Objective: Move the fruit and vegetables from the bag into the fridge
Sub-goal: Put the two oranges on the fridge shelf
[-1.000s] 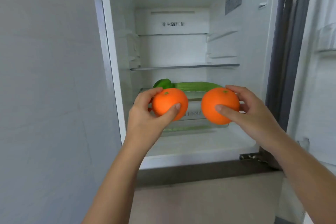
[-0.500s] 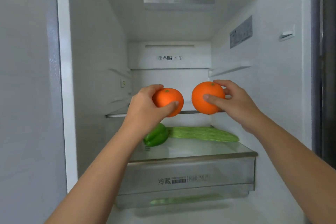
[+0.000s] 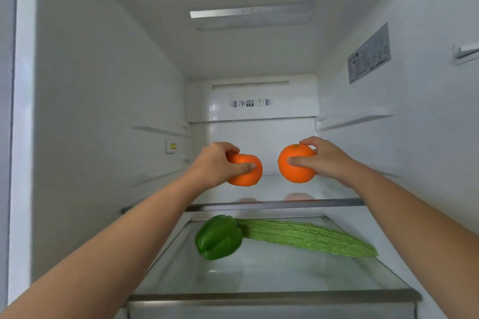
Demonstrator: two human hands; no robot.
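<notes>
Both arms bare, extended forward from the lower corners of the view, converging toward the middle. Left forearm [image 3: 116, 248] runs diagonally up from bottom left; right forearm [image 3: 414, 220] from bottom right. Wrists roughly straight, in line with the forearms. Hands level with each other, apart, not touching.

Left hand [image 3: 215, 163]: back toward the camera, fingers curled over the top of the left orange [image 3: 246, 176], thumb pressed across its near face.

Right hand [image 3: 329, 160]: mirror pose, fingers curled over the top and far side of the right orange [image 3: 295, 171], thumb laid flat across its front. Most fingertips hidden behind the fruit.
</notes>
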